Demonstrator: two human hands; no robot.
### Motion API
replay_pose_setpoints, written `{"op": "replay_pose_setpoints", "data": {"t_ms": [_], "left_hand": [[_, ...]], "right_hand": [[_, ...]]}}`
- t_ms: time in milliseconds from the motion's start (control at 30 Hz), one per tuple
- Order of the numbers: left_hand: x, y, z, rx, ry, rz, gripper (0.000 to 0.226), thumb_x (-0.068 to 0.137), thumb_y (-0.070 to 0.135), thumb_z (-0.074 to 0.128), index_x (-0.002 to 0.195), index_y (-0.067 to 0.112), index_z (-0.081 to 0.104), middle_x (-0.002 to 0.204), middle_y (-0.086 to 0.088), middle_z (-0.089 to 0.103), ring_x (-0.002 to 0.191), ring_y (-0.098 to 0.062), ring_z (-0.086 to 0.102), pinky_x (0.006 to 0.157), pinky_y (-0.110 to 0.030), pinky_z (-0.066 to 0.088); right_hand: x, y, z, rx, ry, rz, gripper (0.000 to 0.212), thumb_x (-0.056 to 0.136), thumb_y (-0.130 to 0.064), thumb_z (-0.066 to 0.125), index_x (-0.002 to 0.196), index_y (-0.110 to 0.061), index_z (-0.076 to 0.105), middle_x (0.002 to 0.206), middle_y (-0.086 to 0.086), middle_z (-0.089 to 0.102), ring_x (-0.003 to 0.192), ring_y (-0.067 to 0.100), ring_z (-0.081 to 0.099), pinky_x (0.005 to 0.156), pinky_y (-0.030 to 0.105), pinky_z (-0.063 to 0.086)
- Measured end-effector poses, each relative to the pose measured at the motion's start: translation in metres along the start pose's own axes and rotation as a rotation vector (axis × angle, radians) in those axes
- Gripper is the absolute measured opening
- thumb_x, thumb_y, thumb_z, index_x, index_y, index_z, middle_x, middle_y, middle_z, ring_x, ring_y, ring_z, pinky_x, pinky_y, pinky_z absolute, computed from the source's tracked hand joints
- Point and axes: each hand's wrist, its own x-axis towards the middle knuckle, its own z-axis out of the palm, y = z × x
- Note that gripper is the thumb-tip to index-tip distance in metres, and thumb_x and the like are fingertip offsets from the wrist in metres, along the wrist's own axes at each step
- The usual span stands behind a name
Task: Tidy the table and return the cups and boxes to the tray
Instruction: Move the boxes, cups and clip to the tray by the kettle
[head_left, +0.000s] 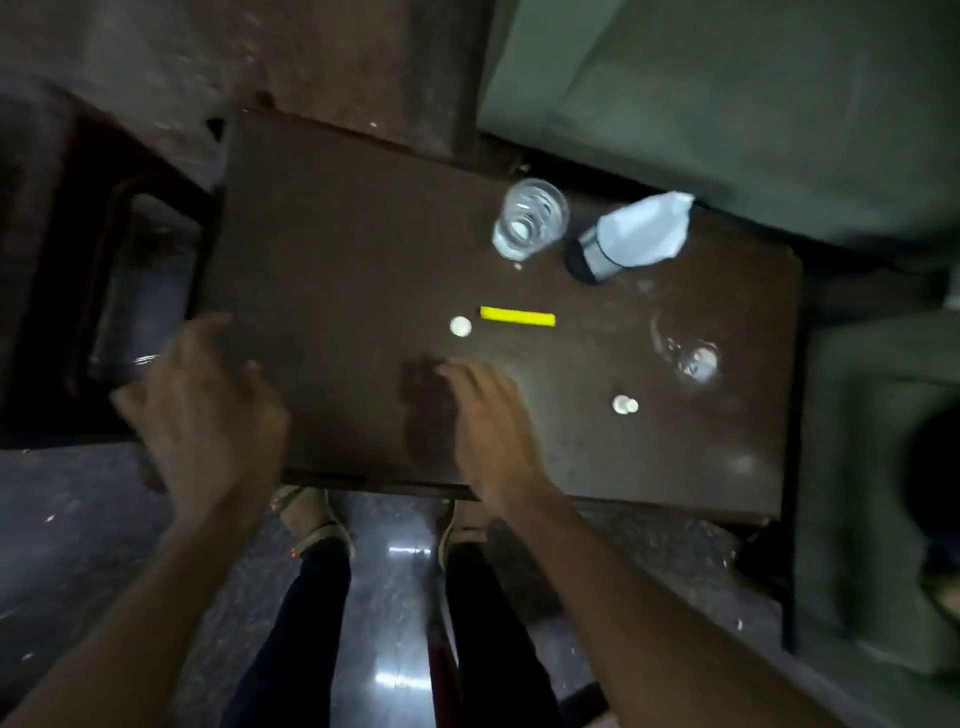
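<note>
dark brown wood makes up the table (337, 249), which fills the middle of the frame. 2 clear cups stand on it: 1 cup (530, 218) upright in the upper middle, its mouth facing up toward the camera, and a second cup (693, 358) at right of centre, blurred, so its tilt cannot be told. just right of the first cup a plastic bottle (623, 241) lies with its long axis running from lower left to upper right, dark cap at the lower-left end. a yellow stick (517, 316) lies near the middle, long axis left to right. a white disc (460, 327) sits just beside its left end; 2 small white discs (625, 405) touch each other lower right.

the left hand (208, 405) hovers at the table's left edge, fingers spread and loosely bent, holding nothing. the right hand (488, 410) reaches over the near middle, fingers straight and together, empty, pointing up-left toward the single disc.
</note>
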Motion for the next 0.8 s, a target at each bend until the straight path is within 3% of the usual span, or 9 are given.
{"op": "replay_pose_setpoints", "data": {"t_ms": [200,367,467,667,800], "left_hand": [[-0.059,0.134,0.100,0.023,-0.291,0.337,0.041,0.094,0.016,0.063,0.134,0.016,0.060,0.127,-0.013,0.067,0.119,-0.037,0.062,0.098,-0.049,0.036],[-0.101,0.204,0.166,0.112,-0.456,0.644,0.044,0.093,0.019,0.061,0.137,0.014,0.057,0.129,-0.013,0.064,0.122,-0.037,0.061,0.102,-0.049,0.038],[-0.108,0.223,0.190,0.135,-0.426,0.553,0.048,0.092,0.021,0.064,0.139,0.014,0.055,0.137,-0.012,0.058,0.128,-0.037,0.056,0.105,-0.052,0.040],[-0.070,0.200,0.194,0.150,-0.139,0.155,0.064,0.080,0.026,0.072,0.140,0.019,0.050,0.141,-0.009,0.052,0.133,-0.035,0.052,0.107,-0.053,0.038],[-0.045,0.170,0.189,0.216,-0.211,0.150,0.060,0.083,0.027,0.068,0.139,0.015,0.052,0.141,-0.015,0.050,0.132,-0.039,0.051,0.109,-0.053,0.036]], "right_hand": [[-0.064,0.171,-0.045,-0.112,0.104,0.453,0.057,0.081,0.004,0.056,0.136,-0.008,0.060,0.130,0.015,0.062,0.119,0.038,0.056,0.108,0.042,0.041],[-0.077,0.240,-0.046,-0.046,0.084,0.565,0.045,0.094,-0.006,0.058,0.140,-0.009,0.055,0.138,0.015,0.057,0.127,0.036,0.050,0.110,0.043,0.040],[-0.066,0.247,-0.039,0.041,0.089,0.536,0.046,0.096,-0.016,0.064,0.141,-0.009,0.054,0.138,0.015,0.056,0.128,0.036,0.050,0.110,0.044,0.042],[-0.040,0.234,-0.026,0.167,0.150,0.460,0.048,0.092,-0.024,0.072,0.137,-0.016,0.057,0.134,0.012,0.053,0.124,0.031,0.056,0.103,0.042,0.051],[-0.032,0.230,-0.022,0.170,0.156,0.417,0.037,0.094,-0.017,0.071,0.130,-0.017,0.059,0.132,0.011,0.053,0.111,0.029,0.063,0.094,0.042,0.057]]}}
